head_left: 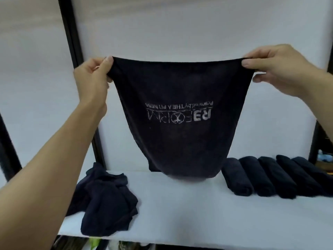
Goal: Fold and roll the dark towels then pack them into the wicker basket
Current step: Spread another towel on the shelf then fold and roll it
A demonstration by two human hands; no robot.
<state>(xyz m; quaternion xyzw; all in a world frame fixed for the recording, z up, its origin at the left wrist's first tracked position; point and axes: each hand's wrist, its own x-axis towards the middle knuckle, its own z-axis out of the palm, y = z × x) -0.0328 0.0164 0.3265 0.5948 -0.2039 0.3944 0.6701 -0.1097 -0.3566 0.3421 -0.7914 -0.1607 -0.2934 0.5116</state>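
**A:** Where is the towel, and which way does it run?

**B:** The dark cloth towel with a pale printed logo [173, 98] hangs spread in the air. Its top edge is pulled taut from side to side and its length drops straight down. The lower hem reaches the far part of the white desk [189, 210], but I cannot tell whether it rests there.

**A:** And the grip?

**B:** The left hand [91, 77] pinches the left top corner and the right hand [281, 69] pinches the right one. Thumb and fingers are closed tight on the cloth. Neither hand is nearer than the other.

**A:** So the fold turns on what?

**B:** My guess is either bringing the two corners together or laying the towel flat on the desk below.

**A:** What lies around it?

**B:** A loose heap of dark unfolded towels [106, 199] lies to the left and a row of dark rolled towels [266, 177] to the right. No wicker basket is in view.
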